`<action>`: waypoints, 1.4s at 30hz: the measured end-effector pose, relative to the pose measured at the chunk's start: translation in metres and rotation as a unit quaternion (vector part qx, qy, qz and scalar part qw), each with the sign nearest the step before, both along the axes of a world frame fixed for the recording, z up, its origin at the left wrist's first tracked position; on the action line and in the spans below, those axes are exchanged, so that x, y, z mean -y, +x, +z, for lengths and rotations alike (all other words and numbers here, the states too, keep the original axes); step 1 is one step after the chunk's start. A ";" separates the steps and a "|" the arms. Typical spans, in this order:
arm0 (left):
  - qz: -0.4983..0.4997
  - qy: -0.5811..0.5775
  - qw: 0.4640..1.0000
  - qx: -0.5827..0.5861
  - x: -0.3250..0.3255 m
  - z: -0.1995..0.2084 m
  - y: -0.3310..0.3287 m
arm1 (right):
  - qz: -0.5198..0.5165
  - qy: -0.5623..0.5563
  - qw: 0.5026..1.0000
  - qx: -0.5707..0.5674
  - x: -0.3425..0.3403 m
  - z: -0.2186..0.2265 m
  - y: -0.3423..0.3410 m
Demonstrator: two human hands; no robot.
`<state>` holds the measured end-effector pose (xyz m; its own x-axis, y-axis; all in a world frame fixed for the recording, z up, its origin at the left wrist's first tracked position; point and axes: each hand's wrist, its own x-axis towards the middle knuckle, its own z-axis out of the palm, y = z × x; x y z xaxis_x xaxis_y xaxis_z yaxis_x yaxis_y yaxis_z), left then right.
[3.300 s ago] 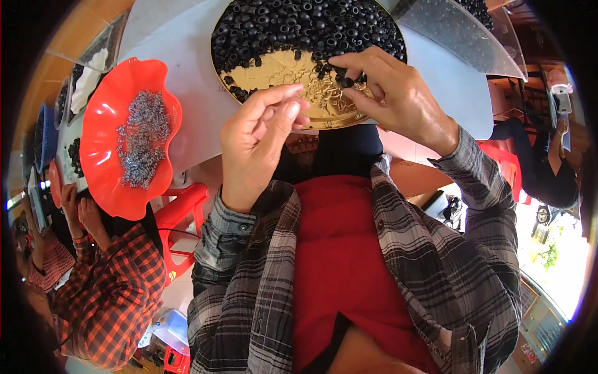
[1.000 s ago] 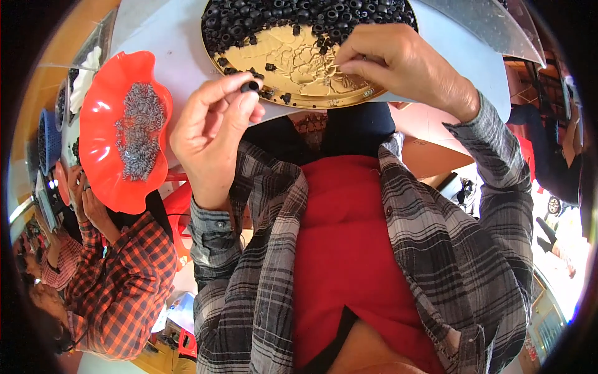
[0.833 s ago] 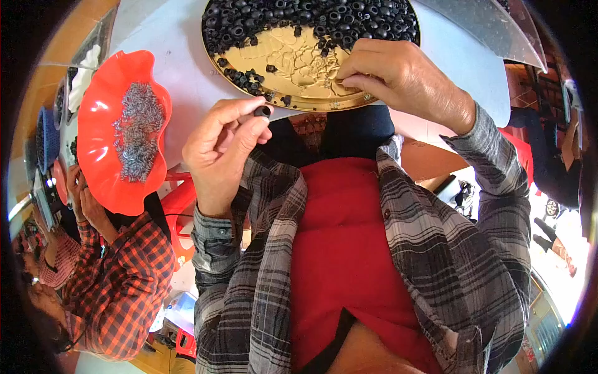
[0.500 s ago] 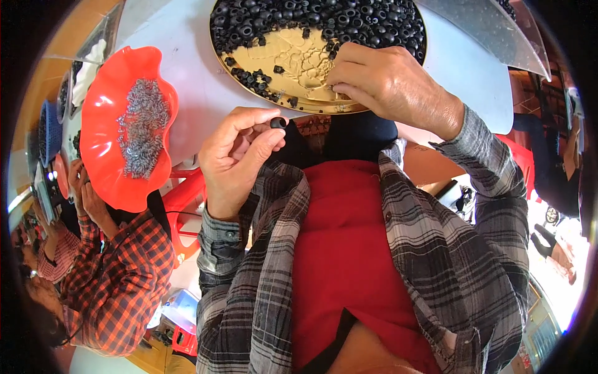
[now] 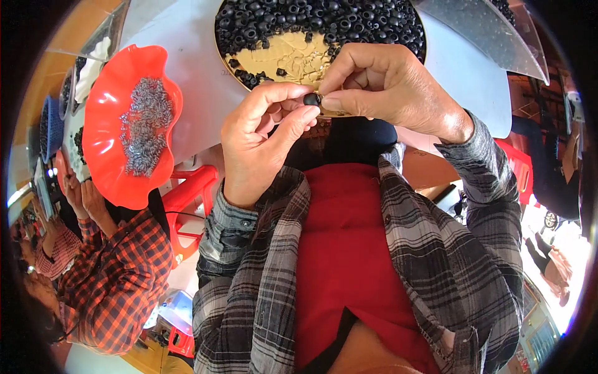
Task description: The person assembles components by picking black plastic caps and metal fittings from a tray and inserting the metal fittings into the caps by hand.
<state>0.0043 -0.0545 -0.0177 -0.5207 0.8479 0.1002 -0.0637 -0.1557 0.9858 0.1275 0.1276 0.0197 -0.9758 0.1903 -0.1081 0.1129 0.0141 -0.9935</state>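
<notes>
A small black hollow plastic cap (image 5: 311, 99) sits pinched between the thumb and forefinger of my left hand (image 5: 265, 128). My right hand (image 5: 398, 87) meets it from the right, thumb and forefinger closed on a tiny dark piece at the cap's open end; its kind is too small to make out. Both hands are over the near rim of a round golden tray (image 5: 274, 56). Many black plastic caps (image 5: 324, 19) are heaped in the tray's far part, with smaller black pieces (image 5: 249, 79) scattered nearer.
Left of the tray, a red wavy-edged dish (image 5: 103, 146) holds many small metal springs (image 5: 146, 124). Both stand on a white table (image 5: 193, 62). A clear plastic sheet (image 5: 492, 31) lies at the far right. At left, a co-worker in a checked shirt (image 5: 124, 280) sits near a red stool (image 5: 193, 193).
My right hand has left the tray and come to the cap with a tiny piece in its fingertips. My left hand has moved up and right, still holding the cap.
</notes>
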 end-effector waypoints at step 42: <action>-0.004 0.110 0.945 0.308 0.033 -0.022 -0.008 | -0.017 0.498 0.856 -0.137 0.003 -0.031 -0.054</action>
<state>-0.0037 -0.0870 -0.0394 -0.5309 0.8462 -0.0450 -0.6172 -0.3498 0.7048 0.0738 0.1248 -0.0114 -0.9307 0.0841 0.3560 -0.1051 0.8707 -0.4804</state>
